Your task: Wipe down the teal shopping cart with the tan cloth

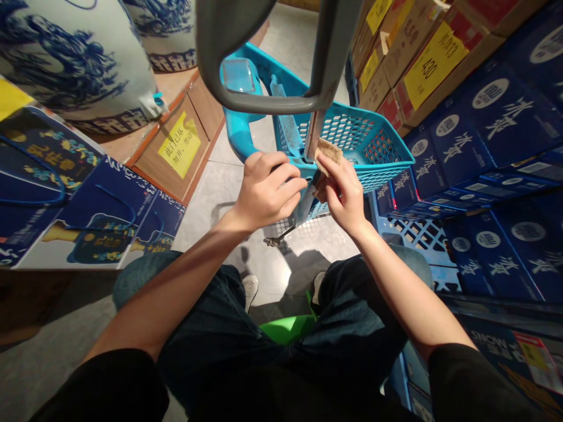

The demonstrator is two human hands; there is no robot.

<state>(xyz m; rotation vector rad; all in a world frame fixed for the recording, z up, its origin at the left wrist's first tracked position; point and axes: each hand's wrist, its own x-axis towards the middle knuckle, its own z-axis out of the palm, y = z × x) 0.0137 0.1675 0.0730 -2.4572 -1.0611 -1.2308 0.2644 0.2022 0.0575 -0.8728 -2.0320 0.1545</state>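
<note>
My right hand [345, 190] pinches a folded tan, rough-looking cloth [329, 153] against the metal post at the near corner of a blue shopping cart basket [373, 170]. Curled fingers close my left hand [272, 187] just left of that post; its thumb and whatever it may grip are hidden. A grey loop handle [268, 104] rises above both hands on the upright post [313, 138]. Below them, a thin metal rod with a small end piece [275, 241] sticks out toward me. A moulded blue part [240, 132] joins the basket on the left.
Blue-and-white ceramic jars [83, 64] stand on a wooden cabinet [176, 146] at the left, with dark blue gift bags [53, 193] in front. Stacked blue cartons [492, 129] and brown boxes [422, 64] line the right. A green seat [288, 329] shows between my legs.
</note>
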